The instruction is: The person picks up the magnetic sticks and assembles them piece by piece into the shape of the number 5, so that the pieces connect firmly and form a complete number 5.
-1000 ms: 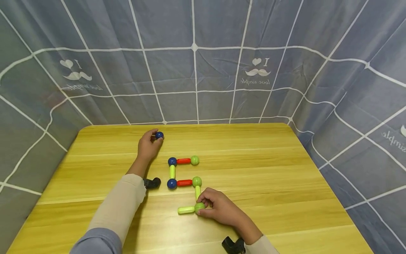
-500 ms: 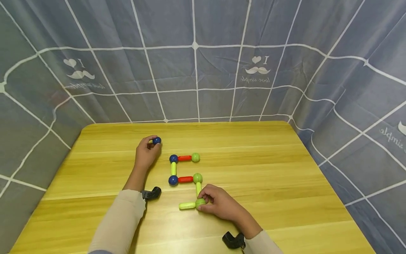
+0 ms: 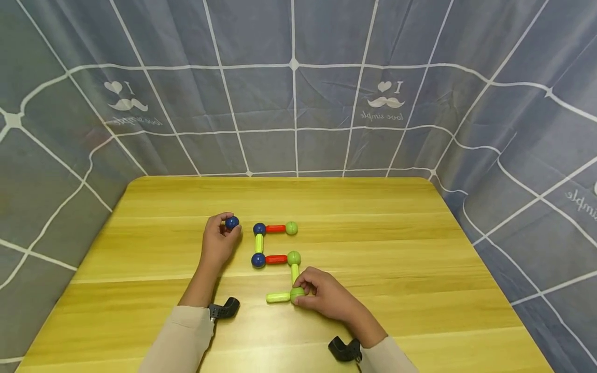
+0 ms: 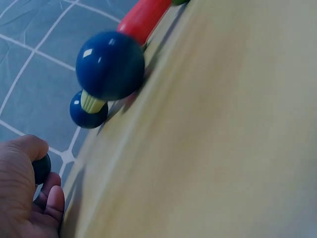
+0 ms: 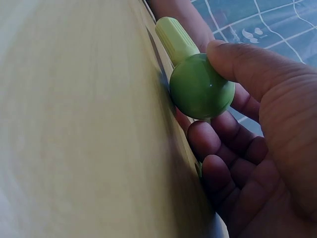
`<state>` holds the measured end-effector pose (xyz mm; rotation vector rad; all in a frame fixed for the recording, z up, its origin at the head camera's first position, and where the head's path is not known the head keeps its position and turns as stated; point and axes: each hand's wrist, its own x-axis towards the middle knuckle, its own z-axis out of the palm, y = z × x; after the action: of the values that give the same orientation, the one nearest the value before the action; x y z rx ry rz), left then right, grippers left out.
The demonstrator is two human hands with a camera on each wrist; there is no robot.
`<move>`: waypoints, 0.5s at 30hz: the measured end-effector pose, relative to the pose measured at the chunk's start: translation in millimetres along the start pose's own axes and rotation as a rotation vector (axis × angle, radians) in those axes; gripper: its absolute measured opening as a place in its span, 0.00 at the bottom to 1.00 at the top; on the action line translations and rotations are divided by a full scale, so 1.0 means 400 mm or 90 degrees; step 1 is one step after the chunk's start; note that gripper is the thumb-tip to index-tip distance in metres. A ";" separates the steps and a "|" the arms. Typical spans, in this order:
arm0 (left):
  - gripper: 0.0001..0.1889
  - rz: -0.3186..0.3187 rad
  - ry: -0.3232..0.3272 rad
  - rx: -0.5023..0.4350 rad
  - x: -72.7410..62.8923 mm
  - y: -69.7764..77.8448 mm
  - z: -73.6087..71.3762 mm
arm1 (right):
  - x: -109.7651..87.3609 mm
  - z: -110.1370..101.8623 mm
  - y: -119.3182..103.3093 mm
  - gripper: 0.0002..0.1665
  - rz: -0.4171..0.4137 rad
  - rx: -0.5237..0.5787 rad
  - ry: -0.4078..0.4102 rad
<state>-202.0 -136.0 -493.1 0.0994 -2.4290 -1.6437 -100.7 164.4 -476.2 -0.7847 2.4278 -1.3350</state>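
In the head view my left hand (image 3: 219,241) pinches a loose blue ball (image 3: 231,223) between thumb and fingers, left of a chain of balls and rods on the table. My right hand (image 3: 328,294) grips the green ball (image 3: 296,295) at the chain's near corner; the right wrist view shows the thumb on top and fingers curled below. From that ball a yellow-green rod (image 3: 278,298) points left with its far end free. Another yellow-green rod (image 3: 295,272) leads up to a second green ball (image 3: 294,258). Red rod (image 3: 276,259) joins this to a blue ball (image 3: 258,260).
Beyond, a yellow-green rod (image 3: 259,243) links to another blue ball (image 3: 259,229), then a red rod (image 3: 275,228) and a green ball (image 3: 291,228). The wooden table (image 3: 396,248) ends at a grey checked curtain (image 3: 326,103). A black wrist camera (image 3: 225,308) sits on the left wrist.
My left hand has come nearer along the table with the blue ball, drawing back from the far edge. The right hand keeps its hold on the green ball. The head view has shifted slightly.
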 end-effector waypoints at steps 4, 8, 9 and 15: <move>0.18 0.012 0.001 -0.019 -0.029 0.008 -0.004 | 0.003 -0.003 -0.003 0.12 -0.007 0.000 0.000; 0.18 0.022 -0.002 -0.020 -0.045 0.010 -0.008 | 0.004 -0.002 -0.005 0.12 -0.008 -0.001 0.000; 0.18 0.025 -0.006 -0.020 -0.049 0.011 -0.010 | 0.004 -0.001 -0.005 0.11 -0.005 0.001 0.000; 0.19 0.016 -0.042 -0.031 -0.077 0.014 -0.022 | 0.004 0.001 -0.009 0.11 0.007 0.011 -0.002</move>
<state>-169.6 -136.5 -489.0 0.0084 -2.4259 -1.7198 -100.5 161.5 -473.3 -0.7680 2.4108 -1.3488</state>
